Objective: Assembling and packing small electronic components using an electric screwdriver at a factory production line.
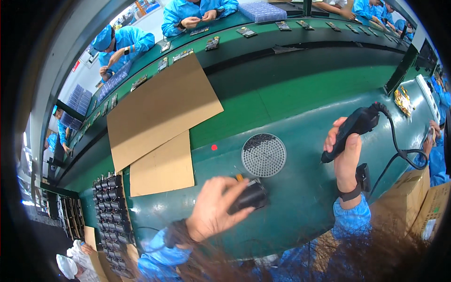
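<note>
**Black unit (250, 197) in the left hand (217, 207), corded black tool (356, 126) in the right hand (345, 152)**

The black unit sits on the green worktop (300, 188), between its near edge and the round dish (276, 165), with open room before that near edge; the left fingers close about the unit, thumb on the near side, the others over its left and top, slightly blurred; the right fingers wrap the tool, its tip pointing down and left, and a wide stretch of green surface lies between tip and dish; the dish, dotted pale grey, holds small dark pieces (258, 139) toward its far-left rim, just beyond the unit.

Leftward, cardboard sheets (164, 108) cross the worktop's far edge, and rows of black parts (110, 216) crowd its left end; rightward, the tool's cable (393, 134) loops toward the near edge, while a gold foil bundle (404, 102) lies near the right end.
</note>
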Demonstrator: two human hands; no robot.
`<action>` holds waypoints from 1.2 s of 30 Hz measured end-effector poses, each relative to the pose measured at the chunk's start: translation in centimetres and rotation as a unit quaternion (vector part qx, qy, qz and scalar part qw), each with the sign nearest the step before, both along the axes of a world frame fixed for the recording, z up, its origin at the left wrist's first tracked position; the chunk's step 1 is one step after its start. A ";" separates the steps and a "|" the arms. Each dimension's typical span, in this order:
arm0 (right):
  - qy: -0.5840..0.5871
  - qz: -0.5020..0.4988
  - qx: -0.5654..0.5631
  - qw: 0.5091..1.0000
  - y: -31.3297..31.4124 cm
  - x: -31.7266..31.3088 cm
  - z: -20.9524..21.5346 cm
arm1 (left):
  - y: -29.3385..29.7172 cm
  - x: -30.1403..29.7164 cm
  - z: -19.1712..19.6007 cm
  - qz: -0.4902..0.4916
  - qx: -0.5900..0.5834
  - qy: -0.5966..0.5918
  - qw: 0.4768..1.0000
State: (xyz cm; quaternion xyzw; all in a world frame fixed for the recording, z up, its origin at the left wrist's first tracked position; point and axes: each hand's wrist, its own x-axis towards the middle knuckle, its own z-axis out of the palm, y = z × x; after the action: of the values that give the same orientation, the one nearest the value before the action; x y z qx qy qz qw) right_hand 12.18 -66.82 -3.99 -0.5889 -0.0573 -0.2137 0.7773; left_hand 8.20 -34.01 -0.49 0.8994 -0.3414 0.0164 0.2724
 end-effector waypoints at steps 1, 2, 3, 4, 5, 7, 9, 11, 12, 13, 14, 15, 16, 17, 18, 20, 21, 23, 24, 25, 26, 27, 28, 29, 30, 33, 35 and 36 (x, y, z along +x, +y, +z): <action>0.001 0.000 -0.008 1.000 -0.1 -0.1 0.1 | -0.3 -0.7 -0.2 -0.019 0.028 -0.021 0.999; -0.008 -0.002 -0.009 1.000 -0.1 -0.4 0.0 | -0.5 -1.1 -0.6 -0.019 0.019 -0.021 0.999; -0.017 -0.001 -0.007 1.000 0.0 -0.4 -0.1 | -0.5 -1.2 -1.4 -0.016 0.023 -0.031 0.999; 0.000 -0.015 -0.005 1.000 0.6 -0.5 0.2 | -0.5 -1.3 -1.8 -0.013 0.028 -0.041 0.999; 0.001 -0.015 -0.012 1.000 1.1 -0.7 0.5 | -0.4 -1.5 -2.0 -0.013 0.020 -0.040 0.999; -0.004 0.001 -0.019 1.000 1.9 -1.2 1.3 | -0.4 -1.7 -2.1 -0.007 0.031 -0.052 0.998; -0.004 0.011 -0.024 1.000 3.6 -1.3 2.8 | -0.4 -2.1 -2.0 0.001 0.037 -0.048 0.998; -0.030 0.056 -0.042 0.997 5.3 -1.5 3.7 | -0.3 -2.0 -2.2 -0.004 0.036 -0.040 0.999; -0.031 0.084 -0.027 0.996 6.4 -1.2 4.3 | 0.0 -2.3 -2.1 0.002 0.048 -0.035 0.998; -0.036 0.105 -0.021 0.994 7.3 -0.8 4.9 | 0.0 -2.4 -2.1 0.003 0.057 -0.028 0.998; -0.031 0.117 0.001 0.993 8.1 -0.6 5.1 | 0.0 -2.4 -2.1 0.002 0.051 -0.027 0.998; -0.026 0.127 0.022 0.991 8.9 -0.4 5.3 | 0.1 -2.5 -2.2 -0.003 0.069 -0.031 0.997; -0.021 0.118 0.034 0.992 9.7 -0.1 5.3 | 0.1 -2.5 -2.2 -0.007 0.087 -0.035 0.996; -0.019 0.117 0.028 0.993 10.0 0.0 4.9 | 0.1 -2.6 -2.2 -0.008 0.080 -0.033 0.996; -0.022 0.134 0.054 0.989 10.2 0.3 4.1 | 0.1 -2.6 -2.2 -0.008 0.091 -0.036 0.995; -0.024 0.129 0.063 0.989 10.5 1.0 3.0 | 0.2 -2.7 -2.5 -0.007 0.096 -0.038 0.995; -0.023 0.132 0.060 0.989 10.5 1.2 2.6 | 0.3 -2.8 -2.9 -0.005 0.092 -0.042 0.995; -0.022 0.122 0.052 0.991 10.6 1.7 2.0 | 0.6 -2.9 -3.2 0.001 0.085 -0.045 0.995; -0.021 0.125 0.049 0.991 10.5 1.8 1.7 | 0.8 -2.9 -3.3 -0.005 0.073 -0.043 0.996; -0.015 0.120 0.050 0.991 10.5 1.8 1.6 | 1.0 -2.8 -3.4 -0.011 0.062 -0.041 0.997; -0.009 0.115 0.052 0.992 10.4 1.9 1.4 | 1.0 -2.7 -3.4 -0.009 0.060 -0.040 0.997; -0.008 0.115 0.051 0.992 10.5 2.0 1.3 | 1.1 -2.7 -3.5 -0.008 0.052 -0.040 0.998; -0.007 0.111 0.049 0.993 10.5 2.1 1.2 | 1.2 -2.6 -3.5 -0.008 0.045 -0.039 0.998; -0.007 0.107 0.048 0.993 10.5 2.2 1.0 | 1.2 -2.6 -3.7 -0.009 0.044 -0.038 0.998; -0.007 0.109 0.049 0.993 10.6 2.3 0.9 | 1.2 -2.6 -3.7 -0.008 0.037 -0.033 0.999; -0.007 0.119 0.059 0.991 10.6 2.6 0.8 | 1.3 -2.6 -3.7 -0.006 0.027 -0.024 0.999; 0.003 0.121 0.073 0.990 10.7 2.6 0.9 | 1.3 -2.7 -3.6 -0.002 0.025 -0.021 0.999; 0.004 0.119 0.072 0.990 10.6 2.5 0.8 | 1.3 -2.6 -3.6 -0.006 0.024 -0.024 0.999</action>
State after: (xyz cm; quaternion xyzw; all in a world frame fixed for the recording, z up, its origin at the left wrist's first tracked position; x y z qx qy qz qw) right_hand 14.68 -56.19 -3.22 -0.5213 -0.1085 -0.1207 0.8378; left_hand 5.57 -32.73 -4.11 0.9032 -0.3530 0.0280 0.2424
